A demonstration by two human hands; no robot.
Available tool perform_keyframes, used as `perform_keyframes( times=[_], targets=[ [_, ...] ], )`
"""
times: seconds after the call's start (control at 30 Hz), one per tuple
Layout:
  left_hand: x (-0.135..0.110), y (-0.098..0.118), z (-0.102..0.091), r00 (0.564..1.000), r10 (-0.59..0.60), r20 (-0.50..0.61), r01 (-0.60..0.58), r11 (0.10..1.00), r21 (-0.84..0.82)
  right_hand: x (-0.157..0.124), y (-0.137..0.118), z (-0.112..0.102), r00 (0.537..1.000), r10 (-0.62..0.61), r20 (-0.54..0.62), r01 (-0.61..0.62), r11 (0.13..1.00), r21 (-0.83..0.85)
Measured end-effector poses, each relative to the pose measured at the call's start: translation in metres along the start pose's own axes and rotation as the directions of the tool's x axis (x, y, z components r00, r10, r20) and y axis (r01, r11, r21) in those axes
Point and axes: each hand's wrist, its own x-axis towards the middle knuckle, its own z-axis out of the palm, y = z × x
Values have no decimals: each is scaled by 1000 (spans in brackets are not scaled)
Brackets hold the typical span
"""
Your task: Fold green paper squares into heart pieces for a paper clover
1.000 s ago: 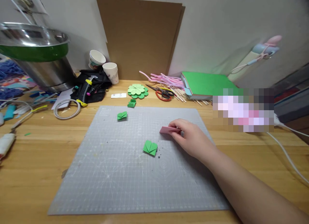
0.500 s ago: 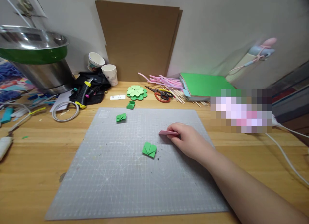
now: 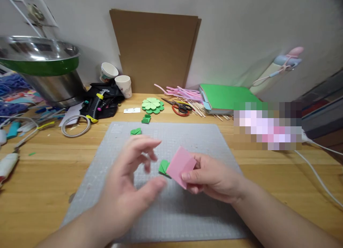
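Note:
A square of pink paper (image 3: 180, 166) is pinched between the thumb and fingers of my right hand (image 3: 211, 176), tilted above the grey cutting mat (image 3: 160, 219). My left hand (image 3: 131, 176) hovers to the left of it, slightly blurred, thumb and fingers apart and holding nothing. Behind the pink paper, a folded green paper piece (image 3: 163, 167) lies on the mat, partly covered. Two more folded green pieces lie farther off: one green piece (image 3: 135, 131) on the mat and another green piece (image 3: 146, 119) at its back edge.
Behind the mat are a green paper clover (image 3: 152, 104), scissors (image 3: 182, 107), pink stems (image 3: 184, 93) and a green book (image 3: 230, 98). Left stand paper cups (image 3: 124, 86), a roll of tape (image 3: 75, 126), a glue gun (image 3: 8, 166) and a metal bowl (image 3: 40, 62).
My left hand has come into view from the lower left. The pink paper, in my right hand, has come nearer and turned from edge-on to show its flat face.

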Motion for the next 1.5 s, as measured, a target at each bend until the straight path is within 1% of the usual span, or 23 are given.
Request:
perform_keyframes(
  times=[0.03,0.1,0.13,0.2,0.27,0.37,0.43,0.47,0.5,0.53,0.57,0.6,0.67,0.73,0.87,0.9,0.97,1.07,1.17,1.27,1.33,1.4,1.5],
  targets=[
    [13,0,3,995,-18,98,20,1000,-23,-1,1,3,998,23,63,-28,997,70],
    [29,0,6,949,-47,313,76,994,-79,-3,3,8,981,70,182,-105,977,187],
    [31,-1,8,921,-57,387,107,988,-110,-3,5,9,969,90,231,-143,963,227],
    [29,-1,11,891,-58,451,150,974,-169,-2,8,10,953,109,284,-189,944,272],
    [22,-2,15,895,-48,443,157,964,-213,-1,10,10,954,108,281,-191,938,290],
    [19,-5,18,918,-11,397,99,975,-200,1,9,6,973,83,213,-144,946,290],
    [25,-11,16,942,-33,334,74,991,-112,3,4,-3,996,44,82,-59,981,185],
    [30,-15,13,959,-62,278,74,997,-32,4,1,-10,1000,4,-24,-2,997,79],
    [35,-19,10,977,-97,192,85,994,72,5,-2,-19,987,-59,-146,50,997,-67],
    [40,-23,8,986,-129,110,104,972,208,6,-5,-29,947,-158,-280,91,967,-236],
    [45,-27,5,988,-135,70,103,933,345,7,-8,-39,895,-238,-378,75,915,-397],
    [48,-30,4,987,-138,83,86,888,452,8,-10,-48,863,-276,-423,15,851,-525],
    [50,-35,5,975,-152,160,37,828,559,9,-11,-61,877,-275,-394,-99,698,-709],
    [47,-39,10,961,-167,220,15,827,562,9,-10,-66,885,-285,-369,-143,588,-796],
    [39,-41,22,961,-169,220,39,868,495,8,-4,-62,841,-423,-336,-220,300,-928],
    [38,-41,23,960,-175,219,51,877,477,9,-2,-60,838,-437,-328,-239,248,-939],
    [40,-39,22,955,-206,215,96,897,433,9,-1,-58,841,-427,-332,-259,221,-940],
    [54,-35,9,952,-277,126,220,913,344,10,-2,-58,846,-404,-347,-276,225,-935],
    [82,-34,-21,948,-296,-116,316,908,275,10,-4,-58,851,-395,-346,-277,222,-935],
    [110,-42,-55,900,-275,-339,379,878,292,9,-5,-57,853,-400,-335,-270,211,-940],
    [120,-53,-71,863,-240,-444,411,845,343,8,-5,-57,853,-403,-331,-268,205,-941],
    [124,-65,-79,842,-220,-492,444,802,400,7,-4,-57,848,-412,-334,-275,196,-941],
    [120,-78,-81,849,-184,-495,445,754,483,6,-3,-59,805,-486,-340,-303,155,-940]
  ],
)
